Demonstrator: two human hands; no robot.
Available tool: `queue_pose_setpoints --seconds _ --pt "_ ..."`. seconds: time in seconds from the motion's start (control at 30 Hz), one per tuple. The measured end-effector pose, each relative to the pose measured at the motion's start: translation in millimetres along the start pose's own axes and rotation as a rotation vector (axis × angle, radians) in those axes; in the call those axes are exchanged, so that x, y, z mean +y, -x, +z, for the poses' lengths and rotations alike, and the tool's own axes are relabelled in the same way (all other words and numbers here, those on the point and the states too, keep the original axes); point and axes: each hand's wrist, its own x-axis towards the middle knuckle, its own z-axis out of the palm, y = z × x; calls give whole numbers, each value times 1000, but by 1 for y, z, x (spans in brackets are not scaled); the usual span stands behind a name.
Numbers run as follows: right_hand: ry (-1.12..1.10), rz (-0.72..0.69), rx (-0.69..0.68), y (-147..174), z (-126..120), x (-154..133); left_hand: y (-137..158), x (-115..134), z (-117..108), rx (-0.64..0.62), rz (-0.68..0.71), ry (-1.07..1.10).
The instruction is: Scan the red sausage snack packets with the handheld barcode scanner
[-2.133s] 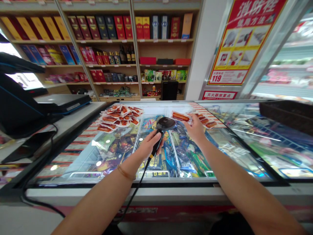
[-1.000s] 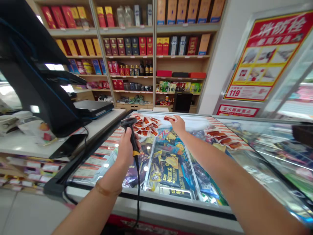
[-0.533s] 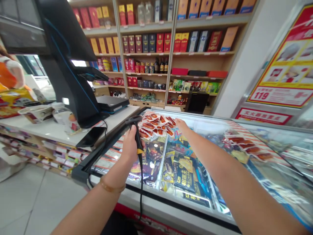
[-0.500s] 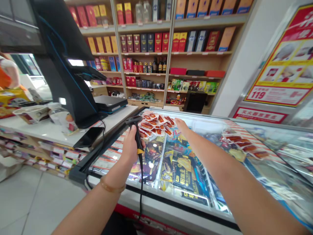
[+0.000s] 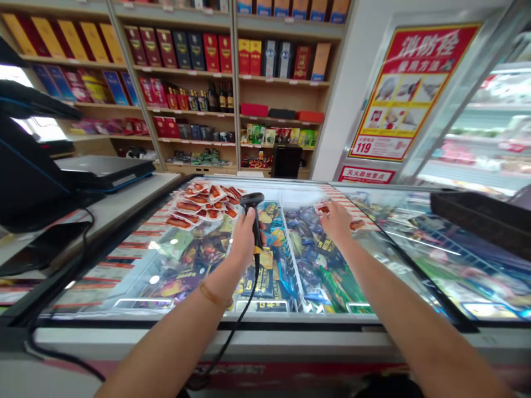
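While the left hand had its fingers clamped around a black scanner above the glass freezer top, the right hand was at the small group of sausage packets on the right; whether its fingers gripped one could not be told. A larger packet pile lay on the glass, left of the scanner.

left fingers around black scanner | right fingers at sausage packet

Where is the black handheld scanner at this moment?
In the head view, the black handheld scanner is near the middle, gripped in the left hand above the freezer's glass top, just right of the larger pile of sausage packs.
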Motion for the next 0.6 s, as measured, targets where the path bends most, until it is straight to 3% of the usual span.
queue_pose_setpoints --seconds 0.13,0.33,0.47,0.6 --pt "36 73 43 1 -8 26 2 -21 -1 -51 -30 -93" --pt "-79 64 25 -7 -2 34 1 -32 -18 -39 -66 -158" --pt "-256 -105 -17 -6 0 30 -1 -30 -21 -45 -49 -170" --pt "-509 -345 -225 6 4 12 1 -27 -21 -41 -32 -157"
